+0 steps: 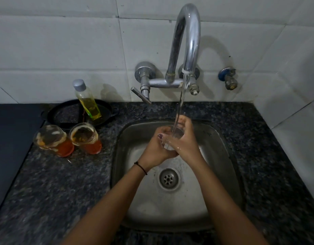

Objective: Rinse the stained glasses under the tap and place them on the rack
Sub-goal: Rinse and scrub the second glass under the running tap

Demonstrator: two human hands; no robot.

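Observation:
A clear glass (175,134) is held upright over the steel sink (128,138), directly under the running stream from the chrome tap (188,41). My left hand (155,151) wraps its left side and my right hand (183,138) wraps its right side, so most of the glass is hidden. Water falls into its open mouth. Two stained glasses stand on the dark granite counter left of the sink: one (53,139) further left, the other (86,137) beside it, both holding orange-red residue.
A bottle of yellow liquid (87,100) with a grey cap leans in a black pan (68,114) behind the stained glasses. A dark stovetop (9,138) lies at far left. A blue-handled valve (227,77) sticks out of the tiled wall. The drain (168,178) sits mid-sink.

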